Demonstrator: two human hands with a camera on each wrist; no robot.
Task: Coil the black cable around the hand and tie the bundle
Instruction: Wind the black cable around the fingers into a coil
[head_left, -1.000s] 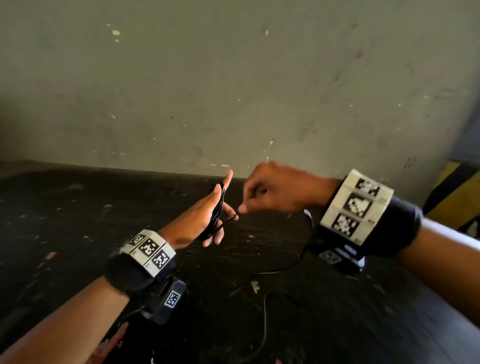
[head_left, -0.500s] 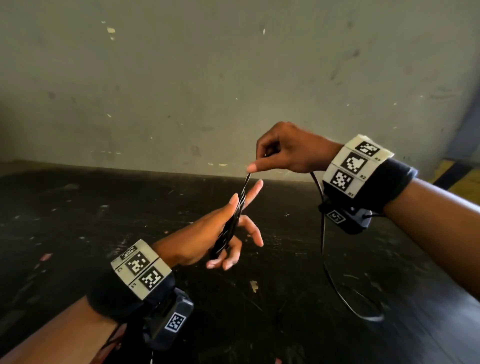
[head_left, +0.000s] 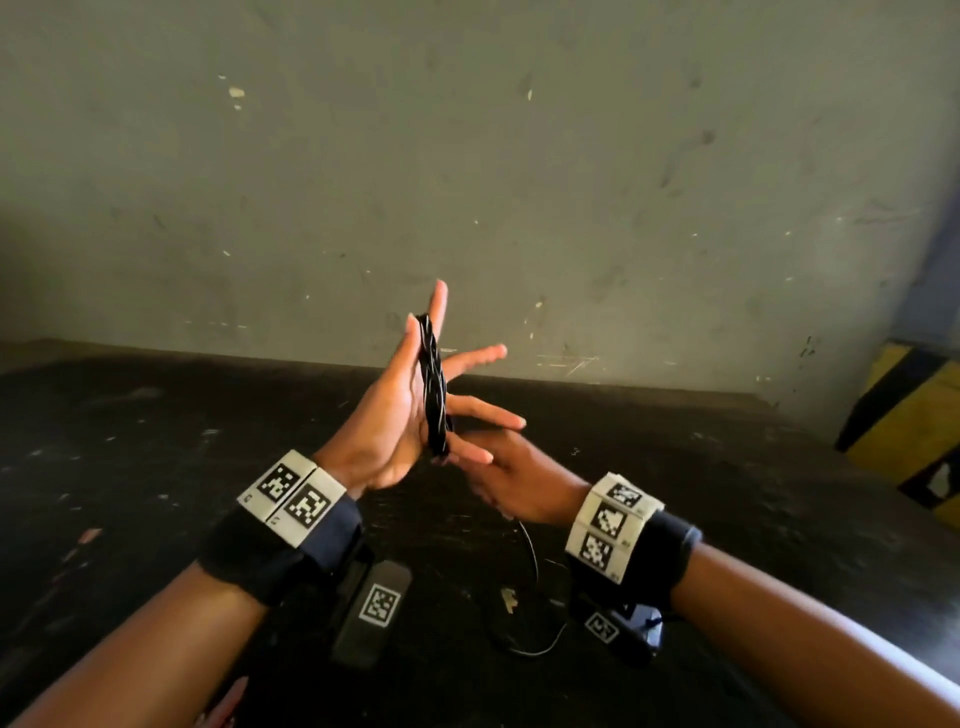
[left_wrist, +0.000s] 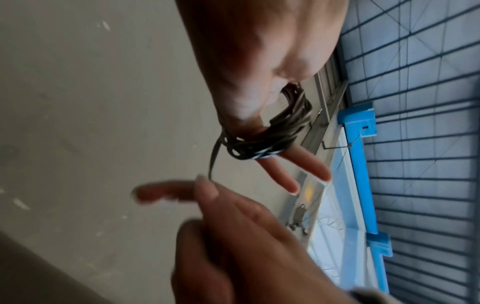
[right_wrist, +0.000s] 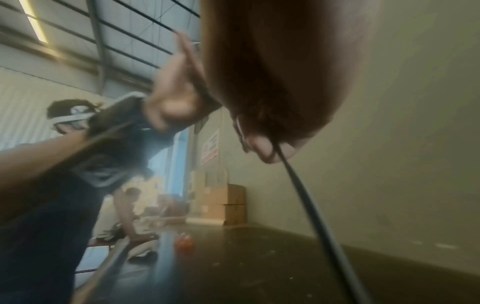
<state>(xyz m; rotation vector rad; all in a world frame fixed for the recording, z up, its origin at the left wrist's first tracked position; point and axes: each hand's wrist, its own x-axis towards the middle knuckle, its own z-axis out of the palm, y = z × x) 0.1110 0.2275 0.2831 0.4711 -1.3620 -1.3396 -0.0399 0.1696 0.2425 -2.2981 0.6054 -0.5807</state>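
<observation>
Several turns of the black cable (head_left: 434, 384) are wound round my left hand (head_left: 410, 405), which is held up with its fingers straight and spread. In the left wrist view the coil (left_wrist: 270, 135) sits across the base of those fingers, and one strand runs down from it. My right hand (head_left: 511, 486) is just below and right of the left hand, pinching that strand between thumb and finger (left_wrist: 205, 185). The free length of the black cable (right_wrist: 306, 201) hangs from the right hand down to a loop on the table (head_left: 530, 623).
A dark, scuffed table (head_left: 727, 519) lies under both hands, with a grey wall (head_left: 571, 182) close behind it. A yellow and black object (head_left: 914, 426) stands at the right edge. Cardboard boxes (right_wrist: 226, 203) and another person (right_wrist: 130, 216) are farther off.
My right hand has come down from above the left fingertips to below the left hand, carrying the cable round. The left hand has risen and its fingers have spread.
</observation>
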